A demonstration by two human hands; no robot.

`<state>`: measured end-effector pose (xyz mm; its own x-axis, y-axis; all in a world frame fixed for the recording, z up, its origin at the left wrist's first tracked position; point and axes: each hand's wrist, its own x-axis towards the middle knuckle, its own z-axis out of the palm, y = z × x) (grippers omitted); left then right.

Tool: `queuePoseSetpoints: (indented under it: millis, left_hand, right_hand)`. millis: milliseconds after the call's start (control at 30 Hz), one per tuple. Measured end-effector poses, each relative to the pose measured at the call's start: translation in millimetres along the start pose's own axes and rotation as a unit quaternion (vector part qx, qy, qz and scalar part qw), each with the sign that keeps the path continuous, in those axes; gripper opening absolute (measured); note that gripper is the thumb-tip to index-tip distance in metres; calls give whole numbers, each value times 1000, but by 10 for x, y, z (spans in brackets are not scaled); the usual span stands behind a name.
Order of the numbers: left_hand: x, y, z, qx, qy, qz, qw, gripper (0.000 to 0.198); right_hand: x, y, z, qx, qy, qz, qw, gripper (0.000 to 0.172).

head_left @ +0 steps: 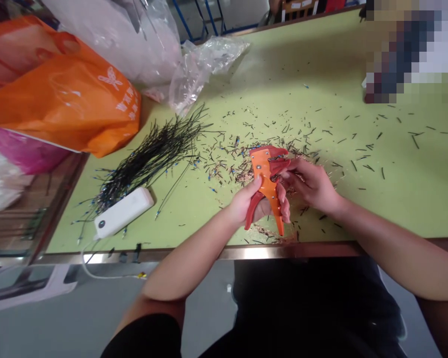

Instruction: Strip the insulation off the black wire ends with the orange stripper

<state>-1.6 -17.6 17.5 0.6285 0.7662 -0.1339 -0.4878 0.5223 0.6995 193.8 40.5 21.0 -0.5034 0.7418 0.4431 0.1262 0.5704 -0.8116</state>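
Left-hand fingers [284,211] closed around orange wire strippers [264,186]; right-hand fingers [289,171] at the strippers' head, grip unclear. Possible pinching from a sudden squeeze of the handles.

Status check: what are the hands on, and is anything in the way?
Left hand gripping orange wire stripper. Right hand at its jaws, pinching, held item unclear. Wire scraps around it, wire bundle to the left; neither blocking.
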Motion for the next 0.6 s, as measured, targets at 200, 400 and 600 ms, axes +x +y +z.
queuePoseSetpoints:
  millis: [200, 400, 600]
  left_hand:
    - [15, 11, 48, 16, 2, -22, 1000, 69]
    - [34, 2, 63, -7, 2, -11, 1000, 68]
    - [57, -12, 89, -4, 18, -8, 1000, 66]
  right_hand:
    - [-17, -12, 21, -15, 11, 16, 1000, 15]
    - [-31, -24, 38, -28, 0, 24, 999, 13]
    - [-14, -51, 30, -67, -1, -14, 998, 15]
